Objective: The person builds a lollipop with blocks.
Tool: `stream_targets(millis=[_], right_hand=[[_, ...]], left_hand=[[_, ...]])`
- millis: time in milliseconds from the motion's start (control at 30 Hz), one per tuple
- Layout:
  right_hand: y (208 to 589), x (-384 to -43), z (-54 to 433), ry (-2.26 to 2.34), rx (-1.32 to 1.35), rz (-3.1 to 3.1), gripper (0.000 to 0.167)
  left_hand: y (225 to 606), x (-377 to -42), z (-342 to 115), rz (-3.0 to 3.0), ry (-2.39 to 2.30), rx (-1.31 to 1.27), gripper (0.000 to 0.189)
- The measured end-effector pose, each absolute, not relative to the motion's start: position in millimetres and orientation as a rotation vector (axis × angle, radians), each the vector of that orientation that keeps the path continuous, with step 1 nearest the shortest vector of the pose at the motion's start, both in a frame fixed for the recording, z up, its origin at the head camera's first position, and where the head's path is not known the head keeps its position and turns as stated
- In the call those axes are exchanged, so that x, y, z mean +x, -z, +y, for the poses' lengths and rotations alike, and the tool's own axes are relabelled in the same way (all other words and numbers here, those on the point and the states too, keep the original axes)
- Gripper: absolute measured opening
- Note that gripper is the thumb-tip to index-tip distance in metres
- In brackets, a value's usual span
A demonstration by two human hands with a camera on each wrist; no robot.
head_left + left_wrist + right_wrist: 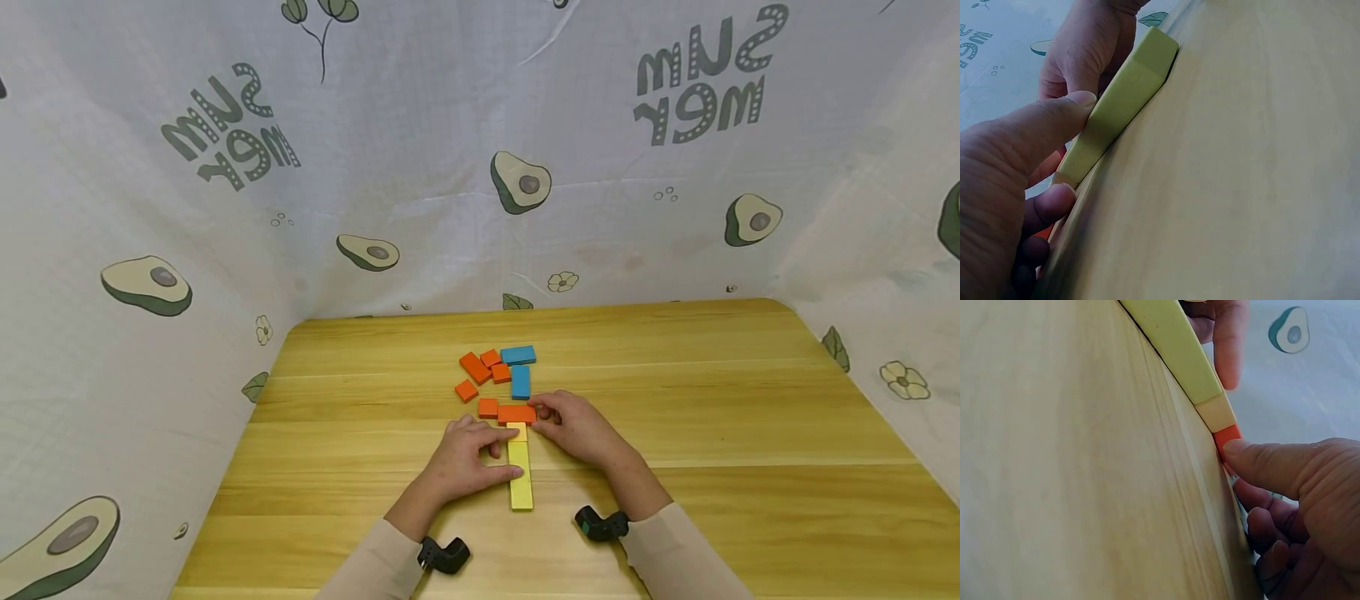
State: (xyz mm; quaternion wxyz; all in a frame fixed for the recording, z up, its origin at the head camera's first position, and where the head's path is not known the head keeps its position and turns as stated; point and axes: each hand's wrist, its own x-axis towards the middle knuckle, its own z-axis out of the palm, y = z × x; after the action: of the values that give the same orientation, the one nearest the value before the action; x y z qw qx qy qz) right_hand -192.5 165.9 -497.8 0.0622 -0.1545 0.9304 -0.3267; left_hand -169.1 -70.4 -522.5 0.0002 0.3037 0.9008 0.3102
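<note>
A long yellow-green block lies lengthwise on the table, with a small light-orange block against its far end. Across that end lies a red-orange rectangular block, forming a T, and a red-orange square block sits at its left. My left hand rests its straight index finger on the light-orange block and its thumb on the yellow-green one. With thumb and index finger, my right hand pinches the right end of the red-orange rectangular block; in the right wrist view its thumb presses the block's near side.
Beyond the T lie two blue blocks, a red-orange rectangular block and several red-orange square blocks. The wooden table is bordered by a white printed cloth at the back and sides.
</note>
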Motion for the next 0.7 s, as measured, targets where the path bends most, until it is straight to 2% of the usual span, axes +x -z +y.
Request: stream_targets(millis=[700], right_hand=[[492.8,-193.6,163.9,0.957,-0.459,2.806,0.035]], left_hand=[[517.8,-169.7,-72.1,2.799,-1.002,0.922,0.052]])
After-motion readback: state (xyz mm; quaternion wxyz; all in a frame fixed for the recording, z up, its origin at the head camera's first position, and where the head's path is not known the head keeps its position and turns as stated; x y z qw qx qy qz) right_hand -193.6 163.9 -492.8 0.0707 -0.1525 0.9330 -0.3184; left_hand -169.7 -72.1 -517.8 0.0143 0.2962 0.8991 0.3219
